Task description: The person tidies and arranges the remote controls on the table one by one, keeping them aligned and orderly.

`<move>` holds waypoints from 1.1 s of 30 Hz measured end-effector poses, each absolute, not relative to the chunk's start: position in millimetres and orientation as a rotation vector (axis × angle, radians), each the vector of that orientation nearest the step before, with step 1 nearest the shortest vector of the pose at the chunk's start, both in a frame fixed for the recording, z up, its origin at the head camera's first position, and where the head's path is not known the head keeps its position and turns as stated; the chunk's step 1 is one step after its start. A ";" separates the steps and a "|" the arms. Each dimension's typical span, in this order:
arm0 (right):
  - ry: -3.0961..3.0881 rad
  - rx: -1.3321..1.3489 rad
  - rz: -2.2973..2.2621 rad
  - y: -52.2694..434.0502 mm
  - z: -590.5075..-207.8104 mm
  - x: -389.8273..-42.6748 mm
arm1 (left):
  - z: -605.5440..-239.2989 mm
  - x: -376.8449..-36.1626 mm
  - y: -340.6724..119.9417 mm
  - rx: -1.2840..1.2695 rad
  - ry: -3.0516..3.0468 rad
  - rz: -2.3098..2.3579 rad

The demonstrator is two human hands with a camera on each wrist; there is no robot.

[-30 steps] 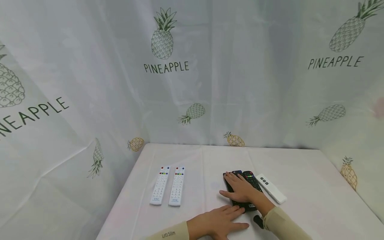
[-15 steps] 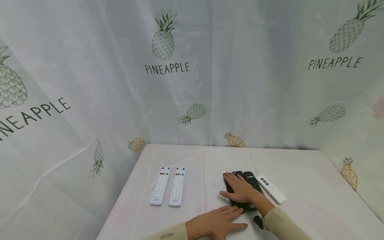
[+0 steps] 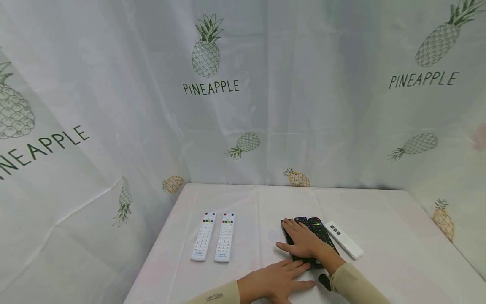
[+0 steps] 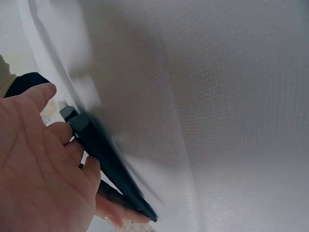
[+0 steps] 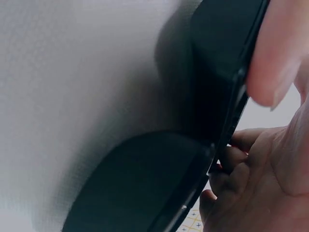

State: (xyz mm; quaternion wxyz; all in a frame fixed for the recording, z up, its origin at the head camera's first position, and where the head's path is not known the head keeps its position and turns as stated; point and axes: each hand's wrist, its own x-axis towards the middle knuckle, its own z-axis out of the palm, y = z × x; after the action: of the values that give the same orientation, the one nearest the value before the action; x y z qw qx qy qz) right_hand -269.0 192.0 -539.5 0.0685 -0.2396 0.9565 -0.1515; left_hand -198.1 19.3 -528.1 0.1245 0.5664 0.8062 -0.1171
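My right hand (image 3: 301, 240) lies with fingers straight over a group of black remote controls (image 3: 320, 229) side by side, its thumb out to the left. It hides much of them. Spread flat, my left hand (image 3: 275, 280) has its fingertips at the near ends of these remotes. The left wrist view shows the fingers of that hand (image 4: 53, 154) against the end of a black remote (image 4: 108, 157). In the right wrist view, black remote ends (image 5: 145, 179) stand close beside the right palm (image 5: 260, 174).
Two long white remote controls (image 3: 203, 236) lie parallel on the left of the white-covered table (image 3: 243, 198). A white remote with a few dark buttons (image 3: 344, 240) lies slanted just right of the black ones. A pineapple-print curtain (image 3: 303, 105) hangs behind.
The right hand has shifted very slightly left, and more of the rightmost black remote shows beside its wrist. The left hand stays nearly in place. The white remotes have not visibly moved.
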 end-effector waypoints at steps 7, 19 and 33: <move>2.896 -0.736 -0.454 190.2 -538.8 -275.2 | -526.6 -200.8 8.8 1.723 2.392 -0.376; 2.886 -0.765 -0.499 185.9 -539.0 -277.6 | -526.6 -200.9 0.7 1.705 2.386 -0.360; 2.857 -0.748 -0.473 174.3 -544.2 -278.5 | -529.0 -197.3 -9.5 1.664 2.382 -0.281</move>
State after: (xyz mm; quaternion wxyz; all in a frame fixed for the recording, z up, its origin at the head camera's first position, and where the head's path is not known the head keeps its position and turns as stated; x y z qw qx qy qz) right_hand -278.5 174.3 -544.2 0.0753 -0.2494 0.9525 -0.1576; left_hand -197.3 -9.5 -529.0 0.1109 0.5666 0.8109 -0.0956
